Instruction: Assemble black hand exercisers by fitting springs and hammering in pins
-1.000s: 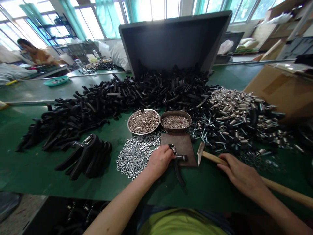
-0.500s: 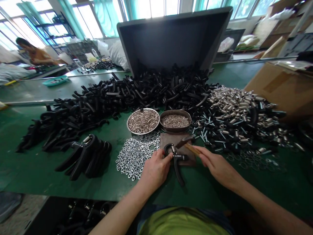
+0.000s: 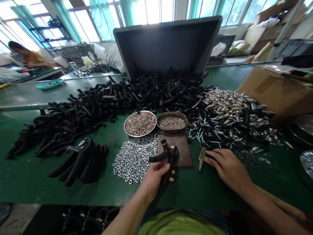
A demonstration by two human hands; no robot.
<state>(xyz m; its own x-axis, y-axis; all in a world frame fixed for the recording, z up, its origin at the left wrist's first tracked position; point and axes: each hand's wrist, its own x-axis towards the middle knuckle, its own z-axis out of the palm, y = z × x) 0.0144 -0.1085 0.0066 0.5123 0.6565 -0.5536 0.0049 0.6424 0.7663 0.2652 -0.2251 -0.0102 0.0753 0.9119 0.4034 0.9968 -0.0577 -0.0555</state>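
My left hand (image 3: 156, 178) is closed around a black hand grip strengthener (image 3: 168, 156) with a metal coil spring, raised and tilted over the near edge of a brown metal plate (image 3: 184, 151). To the right of that plate, a hammer (image 3: 202, 159) lies with its head on the table and its wooden handle running under my right hand (image 3: 228, 168). My right thumb and fingers are pinched together beside the hammer head. Something dark shows between them, but I cannot make out what it is. Loose metal washers (image 3: 132, 160) are spread left of the plate.
Behind the plate stand a round dish of pins (image 3: 140, 123) and an oval tin of small metal pieces (image 3: 172, 123). Black handles (image 3: 137, 91) are heaped before a tilted grey bin (image 3: 166, 49). Springs (image 3: 227, 104) and bolts lie right, and several assembled grips (image 3: 83, 160) left. A person sits far left.
My left hand has lifted and turned the grip strengthener off the plate. My right hand has brought the hammer from above the plate to the table at the right.
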